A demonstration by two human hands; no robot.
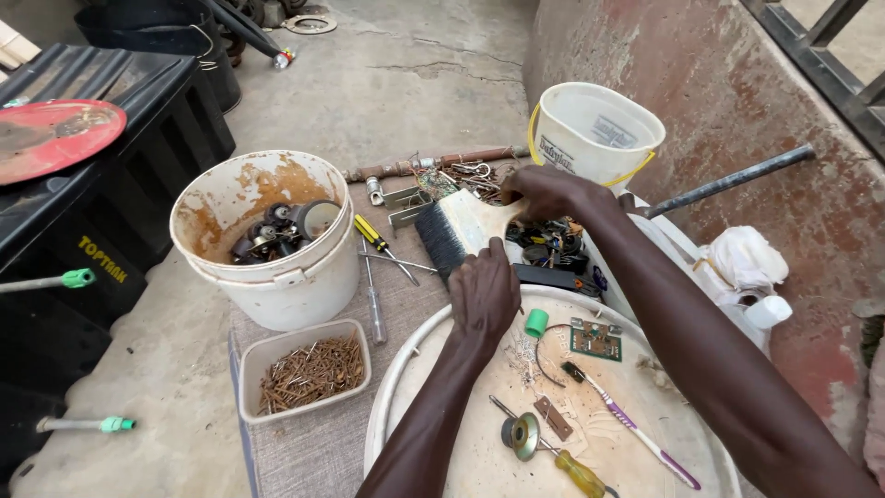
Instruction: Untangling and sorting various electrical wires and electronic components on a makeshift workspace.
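The big round white tray [442, 364] sits in front of me on a grey cloth [313, 452]; on the cloth stands a big rusty white bucket [277, 277] with little wheels inside; a cleaner white bucket [595, 129] with a yellow handle stands farther back; a small white tub [304, 369] full of nails is next to the tray; my wide paint brush [461, 231] lies across the far edge of the tray, with its black hairs pointing left; my right hand [544, 192] is wrapped around its wooden handle; my left hand [483, 290] is curled and rests on the brush near the hairs; a toothbrush [636, 433], a yellow screwdriver [572, 468] and a small green board [595, 341] lie on the tray.
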